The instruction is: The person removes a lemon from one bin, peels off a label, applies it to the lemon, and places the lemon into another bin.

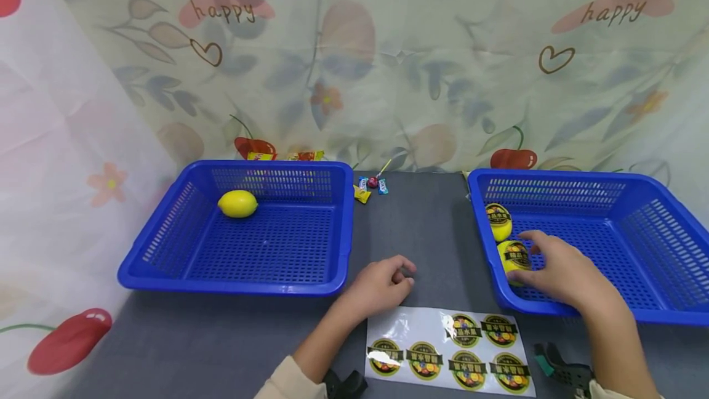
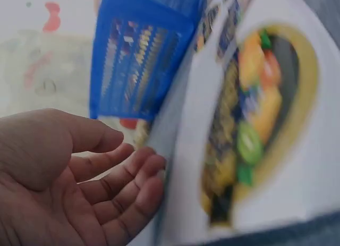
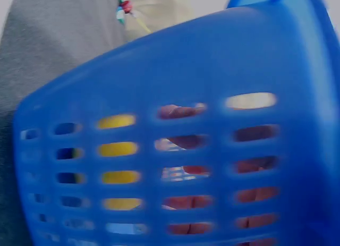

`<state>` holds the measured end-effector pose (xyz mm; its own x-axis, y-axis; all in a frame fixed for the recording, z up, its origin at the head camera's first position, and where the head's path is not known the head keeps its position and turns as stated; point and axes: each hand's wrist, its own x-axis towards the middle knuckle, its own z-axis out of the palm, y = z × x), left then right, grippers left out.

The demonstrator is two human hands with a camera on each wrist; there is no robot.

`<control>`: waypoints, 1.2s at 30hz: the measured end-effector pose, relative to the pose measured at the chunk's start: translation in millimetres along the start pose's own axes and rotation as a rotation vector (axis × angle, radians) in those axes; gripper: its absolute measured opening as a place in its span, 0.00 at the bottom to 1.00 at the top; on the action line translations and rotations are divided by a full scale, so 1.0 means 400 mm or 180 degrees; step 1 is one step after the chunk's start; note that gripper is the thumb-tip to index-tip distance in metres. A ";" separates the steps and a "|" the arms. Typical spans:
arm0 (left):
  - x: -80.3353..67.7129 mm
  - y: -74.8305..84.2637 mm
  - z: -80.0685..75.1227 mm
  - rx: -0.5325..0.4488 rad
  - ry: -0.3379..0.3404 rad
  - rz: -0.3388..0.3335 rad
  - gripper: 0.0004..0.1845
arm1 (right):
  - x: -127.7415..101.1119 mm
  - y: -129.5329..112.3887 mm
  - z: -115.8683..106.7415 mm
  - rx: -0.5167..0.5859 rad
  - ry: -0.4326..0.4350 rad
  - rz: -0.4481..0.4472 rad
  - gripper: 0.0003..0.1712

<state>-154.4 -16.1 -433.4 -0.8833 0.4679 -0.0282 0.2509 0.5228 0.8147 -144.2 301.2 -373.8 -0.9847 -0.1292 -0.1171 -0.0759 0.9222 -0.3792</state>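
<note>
In the head view my right hand [image 1: 570,270] reaches into the right blue basket [image 1: 687,245]. Its thumb and fingers are spread apart around the near end of a yellow lemon [image 1: 516,255] with a round black-and-gold sticker. Behind it lies another stickered lemon [image 1: 498,220], against the basket's left wall. Through the slots in the right wrist view, a gap shows between the fingers [image 3: 186,202], beside the yellow of a lemon [image 3: 119,177]. My left hand [image 1: 379,285] rests empty, fingers loosely bent, just above the sticker sheet [image 1: 410,324].
A plain lemon [image 1: 237,204] lies in the left blue basket [image 1: 232,289]. Small wrapped sweets [image 1: 362,194] and a lollipop [image 1: 373,182] sit between the baskets at the back. Colourful packets [image 1: 304,156] show behind the left basket. A patterned curtain [image 1: 388,79] closes off the back.
</note>
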 end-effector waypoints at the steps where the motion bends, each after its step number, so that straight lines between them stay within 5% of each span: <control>1: -0.004 0.009 -0.002 0.0109 -0.0018 0.0033 0.11 | -0.004 -0.001 -0.004 -0.0003 0.0017 -0.0005 0.49; 8: -0.057 0.101 -0.072 0.0073 -0.0262 0.0304 0.12 | -0.057 -0.029 -0.041 0.0086 0.0300 -0.0201 0.43; 11: -0.091 0.129 -0.134 0.0012 -0.0208 0.0433 0.12 | -0.090 -0.053 -0.042 0.0250 0.0623 -0.0616 0.35; 14: -0.117 0.131 -0.219 0.0156 -0.0017 0.0500 0.12 | -0.123 -0.076 -0.025 0.0465 0.0845 -0.1367 0.29; 16: -0.129 0.122 -0.290 0.0349 0.0137 0.0423 0.12 | -0.145 -0.089 -0.006 0.0658 0.0623 -0.1831 0.28; 19: -0.132 0.099 -0.408 0.0698 0.0304 0.0148 0.14 | -0.171 -0.100 0.031 0.0925 -0.0124 -0.2183 0.23; 23: -0.107 0.061 -0.560 0.1266 0.0273 -0.0441 0.19 | -0.181 -0.099 0.082 0.0952 -0.1084 -0.1741 0.18; 28: -0.058 -0.021 -0.684 0.1686 -0.0064 -0.1071 0.26 | -0.173 -0.074 0.132 0.0231 -0.1206 -0.1052 0.17; 31: -0.027 -0.075 -0.707 0.1685 -0.0282 -0.1363 0.27 | -0.172 -0.059 0.155 -0.0057 -0.1058 -0.0876 0.18; 36: 0.013 -0.129 -0.686 0.1784 -0.0647 -0.1735 0.29 | -0.173 -0.048 0.181 -0.0067 -0.0883 -0.0796 0.22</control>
<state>-280.7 -236.2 -316.6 -0.8629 0.1364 -0.4866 0.0145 0.9692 0.2460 -63.3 266.0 -424.9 -0.8554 -0.4427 -0.2687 -0.3149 0.8565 -0.4089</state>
